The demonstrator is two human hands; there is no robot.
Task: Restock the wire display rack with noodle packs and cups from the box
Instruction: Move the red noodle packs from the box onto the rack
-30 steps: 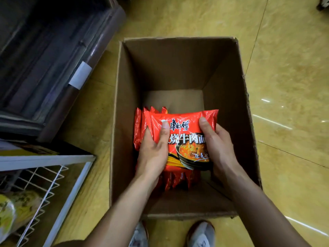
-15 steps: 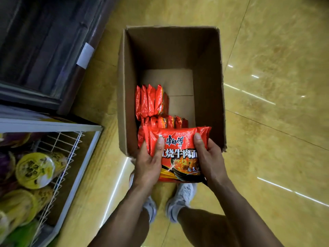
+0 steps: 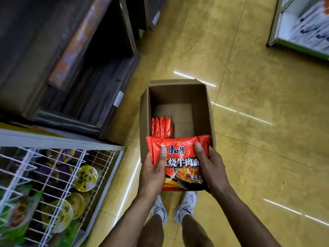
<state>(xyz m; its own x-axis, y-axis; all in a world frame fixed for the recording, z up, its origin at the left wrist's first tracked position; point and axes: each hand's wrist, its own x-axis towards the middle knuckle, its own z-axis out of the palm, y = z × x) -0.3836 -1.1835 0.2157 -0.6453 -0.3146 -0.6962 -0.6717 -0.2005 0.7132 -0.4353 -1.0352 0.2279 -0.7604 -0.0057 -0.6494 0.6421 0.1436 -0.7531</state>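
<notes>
Red noodle packs [image 3: 181, 154], clamped in our left grip [image 3: 153, 173] and right grip [image 3: 211, 168], are lifting out of the box [image 3: 178, 94] for the rack [image 3: 62, 140].

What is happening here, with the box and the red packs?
A person stands over an open box on the floor and holds a bundle of red noodle packs above its near edge. The left hand grips the bundle's left side, the right hand its right side. Other packs stand on edge inside the box. The rack, with cups in it, is to the person's left.
</notes>
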